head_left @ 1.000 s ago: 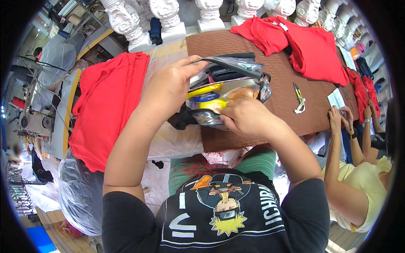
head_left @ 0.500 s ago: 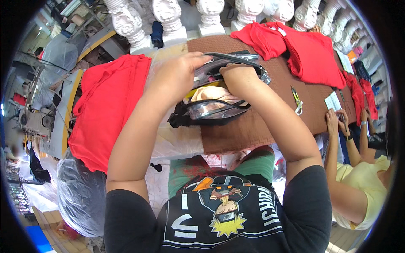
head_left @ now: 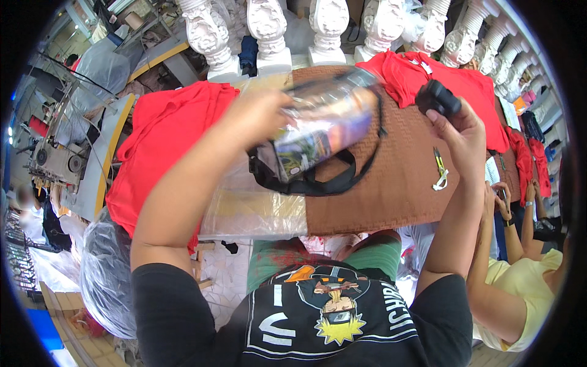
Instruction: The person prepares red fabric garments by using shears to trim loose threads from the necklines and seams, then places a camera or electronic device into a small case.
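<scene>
Left hand point(head_left: 260, 116) clasping a clear plastic pouch point(head_left: 318, 131) with black straps, lifted and tilted above a brown woven mat point(head_left: 391, 189). Right hand point(head_left: 461, 131) closed around a small black object point(head_left: 437, 98), raised well to the pouch's right. Nearby on the mat: yellow-handled snips point(head_left: 440, 168), red garments point(head_left: 162, 144) to either side, white balusters point(head_left: 269, 30) behind.

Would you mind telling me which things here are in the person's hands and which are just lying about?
In hand:
left hand holds the clear pouch with black straps
right hand holds a small black object

Lying about:
red garments
snips
brown mat
</scene>
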`<state>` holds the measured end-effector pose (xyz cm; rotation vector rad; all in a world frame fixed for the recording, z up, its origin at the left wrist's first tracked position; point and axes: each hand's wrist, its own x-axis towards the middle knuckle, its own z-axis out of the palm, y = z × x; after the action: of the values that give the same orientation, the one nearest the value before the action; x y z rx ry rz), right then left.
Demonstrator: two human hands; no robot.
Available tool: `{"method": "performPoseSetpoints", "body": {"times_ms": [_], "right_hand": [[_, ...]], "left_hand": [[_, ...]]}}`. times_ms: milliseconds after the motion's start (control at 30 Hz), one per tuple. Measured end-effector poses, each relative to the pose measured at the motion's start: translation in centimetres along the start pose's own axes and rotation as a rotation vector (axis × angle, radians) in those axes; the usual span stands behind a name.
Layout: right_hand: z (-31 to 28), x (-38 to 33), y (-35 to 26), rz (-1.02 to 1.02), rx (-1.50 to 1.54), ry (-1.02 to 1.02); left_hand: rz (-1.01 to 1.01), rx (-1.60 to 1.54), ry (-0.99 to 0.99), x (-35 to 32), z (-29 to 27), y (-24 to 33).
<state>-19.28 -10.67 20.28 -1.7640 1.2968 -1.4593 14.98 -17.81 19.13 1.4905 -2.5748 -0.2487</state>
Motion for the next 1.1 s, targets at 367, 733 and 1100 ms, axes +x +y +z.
{"method": "performPoseSetpoints", "body": {"times_ms": [367,733,1100], "right_hand": [[2.0,0.8,3.3,0.118,-0.139,-0.007],[2.8,0.9,5.7,0.124,-0.544,0.004],[7.5,3.9,8.3,0.083,-0.527,-0.137]], "left_hand": [[-0.612,0.371,0.181,12.4,-9.9,-15.4],[-0.548,0.297,0.358,21.5,-4.8,-14.2],[-0.458,0.445,0.25,18.7,-4.8,-21.6]]}}
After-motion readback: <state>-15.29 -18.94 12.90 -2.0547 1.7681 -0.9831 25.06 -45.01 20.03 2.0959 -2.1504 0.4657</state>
